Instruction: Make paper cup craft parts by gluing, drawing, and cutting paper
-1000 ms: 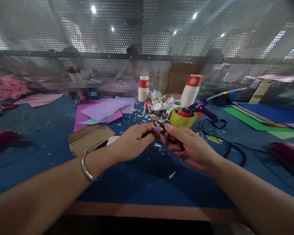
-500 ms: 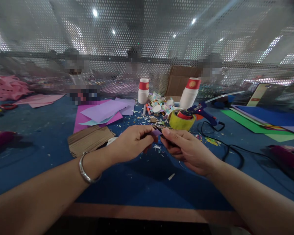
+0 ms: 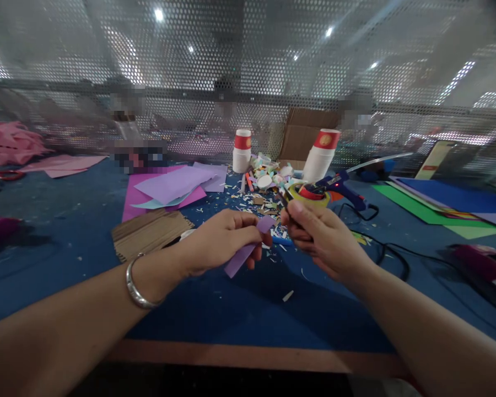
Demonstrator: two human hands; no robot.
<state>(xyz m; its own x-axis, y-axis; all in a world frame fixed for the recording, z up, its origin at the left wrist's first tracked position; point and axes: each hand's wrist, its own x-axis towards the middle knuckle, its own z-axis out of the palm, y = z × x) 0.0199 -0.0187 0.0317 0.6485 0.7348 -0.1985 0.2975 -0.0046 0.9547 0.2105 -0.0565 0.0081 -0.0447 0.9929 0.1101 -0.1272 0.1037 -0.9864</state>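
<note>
My left hand (image 3: 221,240), with a silver bracelet on its wrist, pinches a strip of purple paper (image 3: 248,248) that slants down below the fingers. Just to its right, my right hand (image 3: 318,237) is closed round a pair of dark scissors (image 3: 287,212), whose blades stick up past the thumb; the handles are hidden in the fist. Both hands hover above the blue table (image 3: 240,298), close together, with the scissors a little apart from the paper's upper end.
Behind the hands lie a yellow tape roll (image 3: 310,194), a blue glue gun (image 3: 341,184) with a black cord, two stacks of paper cups (image 3: 242,150), paper scraps, purple and pink sheets (image 3: 169,187) and corrugated cardboard (image 3: 151,232). Coloured sheets (image 3: 442,201) lie right. A perforated screen stands behind.
The purple strip has come out longer below my left hand. My right hand with the scissors has lifted up and slightly away from the paper.
</note>
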